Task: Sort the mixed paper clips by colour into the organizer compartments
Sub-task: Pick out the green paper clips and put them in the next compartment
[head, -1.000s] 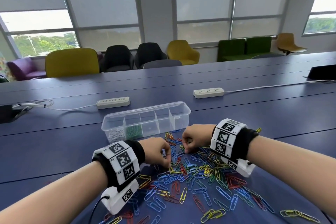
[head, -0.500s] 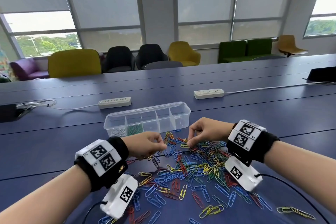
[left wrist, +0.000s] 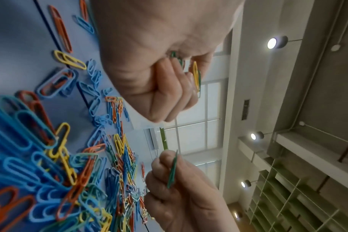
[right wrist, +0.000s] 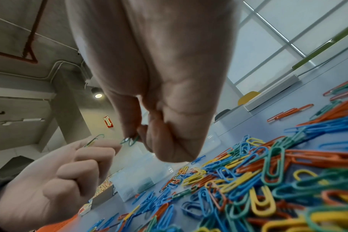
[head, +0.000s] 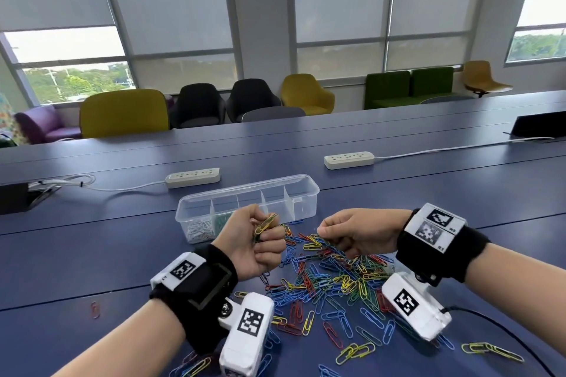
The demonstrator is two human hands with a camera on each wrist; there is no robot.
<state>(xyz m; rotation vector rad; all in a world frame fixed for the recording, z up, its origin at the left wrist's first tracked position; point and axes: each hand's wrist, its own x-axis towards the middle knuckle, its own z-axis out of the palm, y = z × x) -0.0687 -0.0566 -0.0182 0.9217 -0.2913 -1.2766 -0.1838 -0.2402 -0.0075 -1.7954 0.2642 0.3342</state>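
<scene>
Two white plastic power strips (head: 193,177) (head: 349,159) are lying on the long dark blue table (head: 92,239). Big yellow (head: 124,113), black (head: 197,105) and green soft chairs (head: 409,87) are sitting under the tall windows with grey blinds (head: 171,0).

Paper clips (head: 333,281): smooth coloured coating with a slight gloss, blue, red, yellow and green, heaped just in front of the organizer.
Organizer (head: 306,190): clear, glossy plastic with thin translucent dividers; pale clips (head: 200,228) in its left end compartment look like bare metal, though the view is too small to be sure.
Table (head: 92,254) under the organizer: matt blue surface, smooth, with narrow seams.
Power strips (head: 193,177) behind the organizer: off-white plastic, satin finish.
Wrist bands (head: 441,254) near the organizer: black cloth, carrying white hard-plastic blocks with printed black-and-white markers.
</scene>
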